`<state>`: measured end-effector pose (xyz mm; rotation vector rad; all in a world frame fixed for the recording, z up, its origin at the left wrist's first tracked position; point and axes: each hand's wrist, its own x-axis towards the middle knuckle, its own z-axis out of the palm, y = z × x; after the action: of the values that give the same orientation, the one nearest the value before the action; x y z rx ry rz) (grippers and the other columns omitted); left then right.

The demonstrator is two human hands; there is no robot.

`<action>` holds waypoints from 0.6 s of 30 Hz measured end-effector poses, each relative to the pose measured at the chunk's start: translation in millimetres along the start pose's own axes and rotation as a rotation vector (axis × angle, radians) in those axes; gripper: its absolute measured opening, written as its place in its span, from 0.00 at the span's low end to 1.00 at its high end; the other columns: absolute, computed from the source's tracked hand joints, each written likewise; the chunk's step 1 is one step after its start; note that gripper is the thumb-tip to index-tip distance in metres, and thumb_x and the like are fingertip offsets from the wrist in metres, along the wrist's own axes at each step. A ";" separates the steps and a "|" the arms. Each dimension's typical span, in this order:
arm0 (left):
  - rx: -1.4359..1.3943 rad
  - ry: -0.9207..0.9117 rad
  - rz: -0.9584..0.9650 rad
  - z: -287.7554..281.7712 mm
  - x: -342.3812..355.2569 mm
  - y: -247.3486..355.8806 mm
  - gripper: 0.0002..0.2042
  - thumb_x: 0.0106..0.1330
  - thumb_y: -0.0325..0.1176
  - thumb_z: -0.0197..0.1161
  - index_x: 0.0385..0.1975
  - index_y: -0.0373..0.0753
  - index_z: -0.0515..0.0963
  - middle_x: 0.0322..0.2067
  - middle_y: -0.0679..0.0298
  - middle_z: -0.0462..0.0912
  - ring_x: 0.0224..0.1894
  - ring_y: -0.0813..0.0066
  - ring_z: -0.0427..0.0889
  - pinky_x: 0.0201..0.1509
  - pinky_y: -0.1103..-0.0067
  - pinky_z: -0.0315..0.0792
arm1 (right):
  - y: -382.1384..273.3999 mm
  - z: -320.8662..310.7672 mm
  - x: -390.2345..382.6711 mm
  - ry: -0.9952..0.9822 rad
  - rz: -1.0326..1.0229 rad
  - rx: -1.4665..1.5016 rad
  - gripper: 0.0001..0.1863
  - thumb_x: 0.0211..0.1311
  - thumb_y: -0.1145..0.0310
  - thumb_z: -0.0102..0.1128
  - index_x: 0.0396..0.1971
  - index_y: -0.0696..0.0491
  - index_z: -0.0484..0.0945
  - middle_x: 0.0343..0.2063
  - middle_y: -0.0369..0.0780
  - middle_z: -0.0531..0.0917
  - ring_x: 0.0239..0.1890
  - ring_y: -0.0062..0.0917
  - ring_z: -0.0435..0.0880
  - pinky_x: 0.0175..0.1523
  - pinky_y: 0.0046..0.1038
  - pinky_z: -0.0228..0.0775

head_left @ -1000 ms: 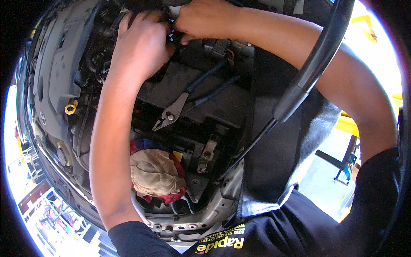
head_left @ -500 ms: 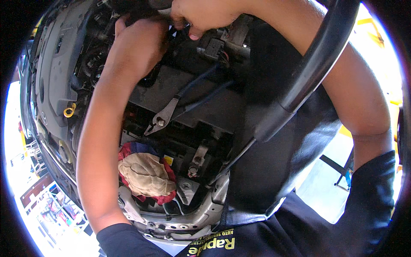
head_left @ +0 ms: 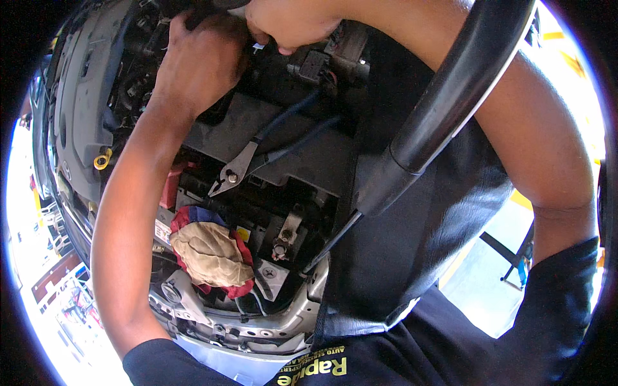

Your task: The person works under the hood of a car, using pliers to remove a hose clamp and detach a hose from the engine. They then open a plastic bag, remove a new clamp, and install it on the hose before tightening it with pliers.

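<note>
My left hand [head_left: 201, 61] reaches deep into the engine bay at the top of the view, its fingers curled over a dark part. Close beside it is my right hand [head_left: 293, 22], bent inward with its fingers closed around a dark, rounded piece at the picture's edge. What either hand grips is mostly hidden by the hands and shadow. Below them, slip-joint pliers [head_left: 233, 168] with blue handles lie on the black battery cover [head_left: 283, 151], jaws slightly apart. A bunched tan, red and blue cloth [head_left: 211, 252] rests nearer to me.
A thick black hood strut [head_left: 425, 135] slants across the right side, in front of my right arm. A black fender cover [head_left: 412, 251] drapes the near right edge. The grey engine cover [head_left: 87, 83] and a yellow dipstick ring [head_left: 102, 159] are at left.
The view has shifted a little, so the pliers, cloth and strut appear farther left. Both hands stay at the same dark spot, with slight motion of the fingers and wrists.
</note>
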<state>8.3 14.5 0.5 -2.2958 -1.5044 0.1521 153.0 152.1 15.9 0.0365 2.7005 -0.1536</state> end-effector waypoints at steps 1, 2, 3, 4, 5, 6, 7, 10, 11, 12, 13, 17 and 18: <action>-0.016 0.006 -0.007 -2.8 -1.6 -1.3 0.15 0.62 0.36 0.66 0.48 0.41 0.83 0.48 0.55 0.84 0.56 0.56 0.80 0.69 0.51 0.59 | 0.4 0.4 1.5 0.007 -0.002 -0.002 0.12 0.61 0.62 0.70 0.39 0.53 0.90 0.41 0.47 0.89 0.45 0.43 0.87 0.52 0.43 0.78; -0.034 0.014 -0.011 -5.5 -3.1 -2.0 0.16 0.62 0.36 0.66 0.49 0.41 0.82 0.49 0.55 0.83 0.56 0.56 0.79 0.69 0.50 0.59 | 0.9 0.8 2.4 0.015 -0.002 0.001 0.12 0.61 0.62 0.70 0.39 0.53 0.90 0.41 0.47 0.89 0.45 0.43 0.87 0.52 0.43 0.78; -0.037 0.032 -0.029 -8.7 -5.8 -2.2 0.16 0.62 0.35 0.66 0.49 0.40 0.82 0.50 0.54 0.83 0.57 0.54 0.79 0.68 0.51 0.61 | 1.0 0.9 3.9 0.020 -0.004 0.003 0.12 0.61 0.61 0.70 0.39 0.52 0.90 0.41 0.47 0.89 0.45 0.42 0.87 0.51 0.43 0.78; -0.042 0.053 -0.046 -11.8 -8.6 -1.6 0.16 0.61 0.34 0.67 0.49 0.40 0.81 0.50 0.53 0.82 0.57 0.53 0.78 0.67 0.52 0.63 | 0.8 1.3 4.8 0.026 -0.004 0.005 0.12 0.61 0.61 0.70 0.39 0.52 0.90 0.41 0.47 0.89 0.45 0.42 0.87 0.51 0.43 0.78; -0.047 0.072 -0.064 -13.9 -10.2 -0.5 0.16 0.61 0.33 0.67 0.50 0.40 0.81 0.50 0.52 0.82 0.57 0.52 0.77 0.66 0.53 0.65 | 0.2 1.4 6.0 0.033 -0.006 0.008 0.12 0.61 0.61 0.70 0.39 0.52 0.91 0.41 0.47 0.89 0.45 0.42 0.87 0.51 0.43 0.78; -0.093 0.043 -0.096 -14.9 -9.9 1.0 0.16 0.61 0.32 0.68 0.49 0.39 0.81 0.49 0.51 0.82 0.56 0.50 0.78 0.64 0.53 0.66 | -1.2 1.4 6.9 0.045 -0.009 0.006 0.11 0.61 0.61 0.70 0.39 0.51 0.91 0.41 0.47 0.89 0.45 0.42 0.88 0.51 0.43 0.78; -0.138 0.018 -0.130 -15.2 -8.0 2.1 0.16 0.60 0.31 0.68 0.48 0.38 0.81 0.48 0.50 0.83 0.55 0.48 0.78 0.63 0.54 0.68 | -2.7 1.2 7.6 0.053 -0.005 0.006 0.11 0.61 0.61 0.70 0.38 0.51 0.91 0.41 0.46 0.89 0.45 0.42 0.88 0.51 0.43 0.78; -0.209 -0.171 -0.199 -17.1 2.3 -0.1 0.16 0.60 0.28 0.67 0.48 0.36 0.80 0.45 0.46 0.84 0.52 0.43 0.80 0.58 0.56 0.72 | -10.1 1.9 9.0 0.034 0.080 -0.066 0.11 0.61 0.60 0.70 0.38 0.50 0.91 0.41 0.46 0.89 0.44 0.41 0.88 0.51 0.43 0.78; -0.240 -0.241 -0.217 -18.6 5.7 -2.1 0.16 0.60 0.28 0.67 0.48 0.36 0.79 0.43 0.45 0.85 0.50 0.41 0.81 0.56 0.56 0.73 | -12.8 2.3 9.3 -0.001 0.143 -0.127 0.12 0.62 0.59 0.70 0.38 0.50 0.91 0.41 0.47 0.89 0.45 0.41 0.88 0.51 0.43 0.78; -0.208 -0.232 -0.196 -20.4 8.9 -3.5 0.17 0.59 0.27 0.67 0.49 0.36 0.79 0.42 0.45 0.85 0.49 0.41 0.82 0.55 0.56 0.73 | -14.6 2.9 8.2 0.004 0.174 -0.107 0.12 0.62 0.58 0.69 0.37 0.50 0.91 0.41 0.47 0.89 0.45 0.42 0.88 0.51 0.43 0.78; -0.189 -0.207 -0.177 -22.9 12.0 -5.2 0.17 0.59 0.27 0.67 0.49 0.36 0.79 0.41 0.45 0.85 0.49 0.41 0.82 0.55 0.55 0.74 | -16.3 3.4 7.2 0.010 0.205 -0.090 0.13 0.63 0.57 0.69 0.37 0.50 0.91 0.41 0.47 0.89 0.45 0.42 0.88 0.51 0.43 0.78; -0.291 -0.366 -0.225 -32.7 11.3 1.9 0.13 0.57 0.34 0.68 0.41 0.39 0.84 0.41 0.44 0.87 0.52 0.47 0.84 0.64 0.48 0.66 | -21.7 4.3 2.4 0.024 0.260 -0.089 0.17 0.64 0.52 0.67 0.39 0.50 0.91 0.42 0.46 0.89 0.46 0.44 0.88 0.53 0.44 0.78; -0.321 -0.351 -0.256 -33.9 12.9 2.9 0.13 0.56 0.33 0.68 0.41 0.39 0.84 0.40 0.44 0.87 0.52 0.47 0.84 0.62 0.49 0.67 | -23.7 3.8 2.3 0.038 0.263 -0.102 0.18 0.64 0.51 0.67 0.40 0.50 0.91 0.42 0.46 0.89 0.47 0.44 0.88 0.53 0.44 0.78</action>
<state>26.4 16.2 32.0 -2.3772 -2.1217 0.2709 151.3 128.2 13.9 0.3653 2.7062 0.0652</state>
